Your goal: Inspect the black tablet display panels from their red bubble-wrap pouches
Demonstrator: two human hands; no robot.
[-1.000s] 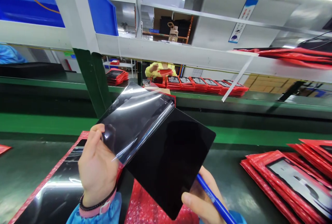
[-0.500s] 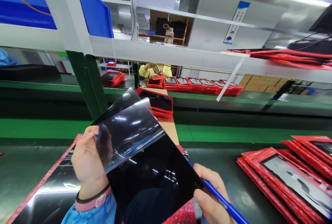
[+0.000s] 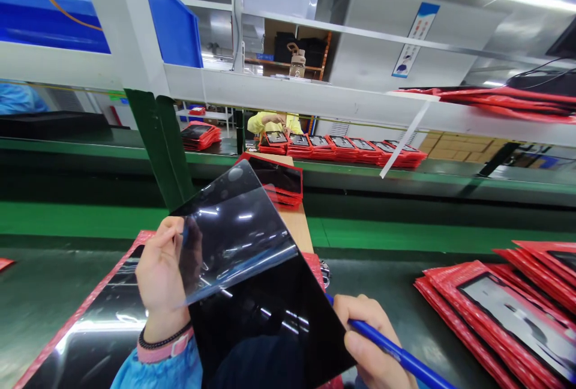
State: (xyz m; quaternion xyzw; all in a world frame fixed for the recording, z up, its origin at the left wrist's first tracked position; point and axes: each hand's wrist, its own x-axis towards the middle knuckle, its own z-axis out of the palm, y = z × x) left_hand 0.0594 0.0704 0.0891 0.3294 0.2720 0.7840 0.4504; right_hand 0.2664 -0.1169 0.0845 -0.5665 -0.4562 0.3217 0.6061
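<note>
My left hand (image 3: 161, 278) is closed on the left edge of a black glossy panel (image 3: 265, 323) and pinches the clear protective film (image 3: 234, 239) that is peeled up from the panel's upper half. My right hand (image 3: 369, 341) supports the panel's lower right edge and is closed around a blue pen (image 3: 400, 356) that points to the lower right. The panel is tilted up toward me, above the green work surface (image 3: 40, 293).
A red bubble-wrap bag with a black panel (image 3: 85, 329) lies under my left hand. A fanned stack of red-bagged panels (image 3: 504, 305) lies at the right. A small stack on a brown board (image 3: 279, 182) sits ahead. Across the conveyor a person in yellow (image 3: 274, 122) handles more red bags.
The panel has been tipped lower and nearer to me, and the film has been peeled further down it. My right hand with the pen has shifted slightly right.
</note>
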